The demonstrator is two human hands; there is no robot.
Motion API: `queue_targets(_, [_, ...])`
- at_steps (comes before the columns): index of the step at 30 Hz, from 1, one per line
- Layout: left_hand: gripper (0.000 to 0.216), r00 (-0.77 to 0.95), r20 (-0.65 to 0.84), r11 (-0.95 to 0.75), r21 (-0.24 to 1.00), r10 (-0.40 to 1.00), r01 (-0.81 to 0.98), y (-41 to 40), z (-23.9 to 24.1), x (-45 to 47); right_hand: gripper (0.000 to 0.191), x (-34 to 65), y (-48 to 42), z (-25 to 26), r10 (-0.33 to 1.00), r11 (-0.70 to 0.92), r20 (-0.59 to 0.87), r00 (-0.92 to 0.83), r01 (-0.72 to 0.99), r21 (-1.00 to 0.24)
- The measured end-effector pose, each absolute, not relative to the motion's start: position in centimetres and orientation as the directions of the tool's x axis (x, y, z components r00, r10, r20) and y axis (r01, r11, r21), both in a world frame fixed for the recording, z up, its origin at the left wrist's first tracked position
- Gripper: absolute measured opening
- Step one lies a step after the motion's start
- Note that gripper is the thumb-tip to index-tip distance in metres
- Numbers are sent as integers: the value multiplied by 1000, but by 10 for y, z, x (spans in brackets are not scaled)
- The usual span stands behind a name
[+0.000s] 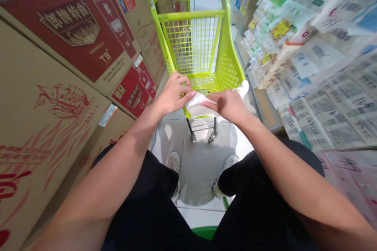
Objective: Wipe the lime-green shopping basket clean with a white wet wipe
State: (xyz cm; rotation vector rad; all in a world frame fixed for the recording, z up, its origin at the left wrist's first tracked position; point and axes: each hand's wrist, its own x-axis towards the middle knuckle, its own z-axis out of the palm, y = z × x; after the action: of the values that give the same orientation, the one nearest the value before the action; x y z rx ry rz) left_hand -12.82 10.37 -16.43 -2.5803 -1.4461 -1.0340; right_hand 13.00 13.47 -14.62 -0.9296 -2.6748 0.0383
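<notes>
At the near rim of the green cart (229, 47), straight ahead of me and a little below, the white cloth (196, 106) lies draped along the edge. Its long axis runs left to right, one end at my left fingers and the other bunched at the cart's right corner. My left hand (172, 96) has its grip pinched on the left end, thumb and fingertips closed on the fabric. My right hand (229, 106) lies palm down over the middle of the cloth, fingers pointing left toward the other hand; I cannot tell whether that grip clasps the cloth or only presses on it. Both hands sit close together, each on the cloth. Sideways it is tight: stacked cardboard boxes (64, 47) wall the left, and a shelf of packets (324, 59) crowds the right. Room opens ahead down the aisle past the cart, and below on the tiled floor (203, 168), where the cart's wheels (193, 138) stand just before my shoes (173, 162).
</notes>
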Motion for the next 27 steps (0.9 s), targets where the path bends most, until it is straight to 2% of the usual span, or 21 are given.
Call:
queue_targets(7, [67, 350, 519, -574, 369, 780, 731, 103, -160, -138, 69, 88, 104, -139, 616, 785, 180, -767, 615, -68])
queue_targets(11, [70, 344, 487, -550, 383, 803, 742, 110, -161, -166, 77, 118, 122, -138, 679, 722, 208, -704, 692, -11])
queue_targets(16, [67, 293, 541, -531, 359, 789, 768, 113, -169, -177, 82, 138, 141, -145, 572, 790, 262, -778, 608, 82])
queue_targets(19, [70, 293, 589, -550, 321, 754, 771, 113, -173, -170, 83, 132, 142, -150, 589, 764, 280, -758, 635, 115])
queue_targets(27, [76, 262, 608, -534, 322, 749, 781, 110, -173, -140, 75, 96, 127, -150, 574, 788, 252, -779, 610, 88])
